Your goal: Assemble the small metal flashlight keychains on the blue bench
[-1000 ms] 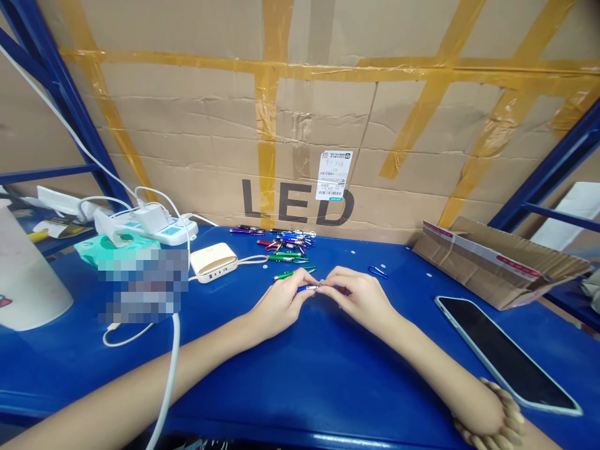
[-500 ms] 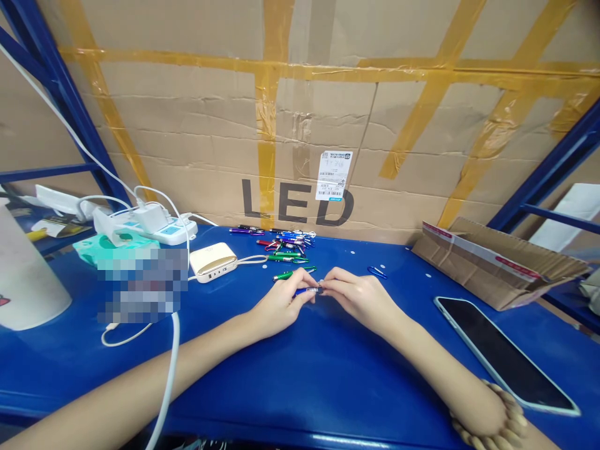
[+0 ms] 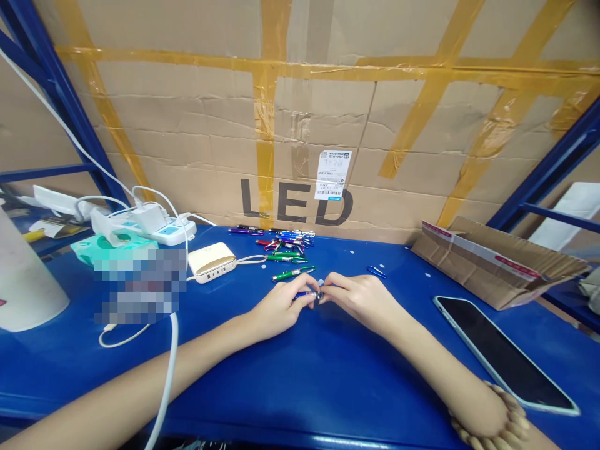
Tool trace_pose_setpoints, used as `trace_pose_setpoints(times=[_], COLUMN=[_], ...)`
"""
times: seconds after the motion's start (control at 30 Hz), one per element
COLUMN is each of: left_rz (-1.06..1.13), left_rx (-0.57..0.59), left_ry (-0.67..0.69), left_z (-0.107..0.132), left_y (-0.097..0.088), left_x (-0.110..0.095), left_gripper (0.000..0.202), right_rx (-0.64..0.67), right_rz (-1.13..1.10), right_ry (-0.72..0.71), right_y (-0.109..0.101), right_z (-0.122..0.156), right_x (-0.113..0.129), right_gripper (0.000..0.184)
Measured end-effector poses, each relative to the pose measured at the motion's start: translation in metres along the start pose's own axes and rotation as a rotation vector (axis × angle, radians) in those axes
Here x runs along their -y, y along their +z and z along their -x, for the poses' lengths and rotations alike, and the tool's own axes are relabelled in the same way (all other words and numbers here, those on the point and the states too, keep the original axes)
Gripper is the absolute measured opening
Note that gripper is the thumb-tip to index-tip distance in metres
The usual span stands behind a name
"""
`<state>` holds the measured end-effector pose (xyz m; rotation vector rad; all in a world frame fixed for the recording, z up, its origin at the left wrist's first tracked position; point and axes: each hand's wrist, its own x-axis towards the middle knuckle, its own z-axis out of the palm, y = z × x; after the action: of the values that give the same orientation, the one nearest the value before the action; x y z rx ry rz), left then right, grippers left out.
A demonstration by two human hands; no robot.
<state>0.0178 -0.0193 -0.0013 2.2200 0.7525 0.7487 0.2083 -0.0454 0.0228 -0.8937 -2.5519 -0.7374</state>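
Right of the cream power bank (image 3: pixel 212 262), the left hand (image 3: pixel 277 307) pinches a slim blue penlight (image 3: pixel 307 294) between thumb and fingers; the right hand (image 3: pixel 363 299) has its fingertips at the dark end, their grip indeterminable. A green penlight (image 3: pixel 289 274) lies nearer the power bank.

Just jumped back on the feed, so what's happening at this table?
A person's left hand pinches a slim blue pen-shaped tube above the glossy blue table. The right hand meets its dark and silver end; whether it grips there is hard to tell. A slim green pen-shaped tube lies just beyond the left hand, and a blue loop-shaped clip lies beyond the right.
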Motion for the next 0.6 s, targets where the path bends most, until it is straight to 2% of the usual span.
trace_pose_setpoints(times=[0.17,0.4,0.6], left_rz=[0.012,0.076,0.134], left_rx=[-0.019,-0.086,-0.093], left_ry=[0.007,-0.029,-0.026], left_z=[-0.0002,-0.0026,-0.0016], left_y=[0.0011,0.0014,0.0033], left_x=[0.0045,-0.0016,-0.0025], left_gripper=[0.011,0.01,0.014], right_rx=[-0.015,-0.027,-0.077], right_rz=[-0.014,-0.119,-0.198], right_ry=[0.031,0.25,0.32], right_y=[0.002,0.0031,0.0021], right_z=[-0.001,0.0004,-0.0018], right_x=[0.0048,0.0029,0.0048], right_gripper=[0.042,0.032,0.028])
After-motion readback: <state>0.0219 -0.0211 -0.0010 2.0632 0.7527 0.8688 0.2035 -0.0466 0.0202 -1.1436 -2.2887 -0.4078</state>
